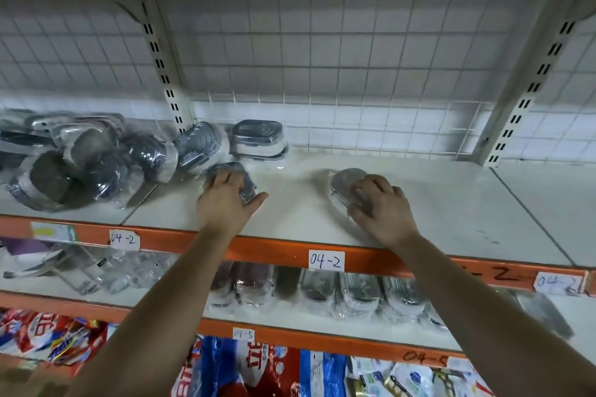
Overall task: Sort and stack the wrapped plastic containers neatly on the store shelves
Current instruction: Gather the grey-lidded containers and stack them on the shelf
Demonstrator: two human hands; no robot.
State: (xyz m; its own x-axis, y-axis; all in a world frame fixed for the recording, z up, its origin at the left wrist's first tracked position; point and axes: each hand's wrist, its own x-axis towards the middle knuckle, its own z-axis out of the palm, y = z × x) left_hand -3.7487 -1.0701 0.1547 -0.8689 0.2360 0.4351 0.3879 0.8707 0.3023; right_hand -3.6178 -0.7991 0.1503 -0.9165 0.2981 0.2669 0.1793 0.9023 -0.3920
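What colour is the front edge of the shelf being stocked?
The shelf edge is orange; the head view shows it best.

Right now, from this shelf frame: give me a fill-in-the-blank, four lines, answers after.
1. The paper label between the forearms reads ____.
2. The shelf edge it sticks to is coloured ____.
3. The loose pile of wrapped containers lies to the ____ of that label.
4. The hand gripping the container farther from the pile is the person's ____.

Answers: 04-2; orange; left; right.
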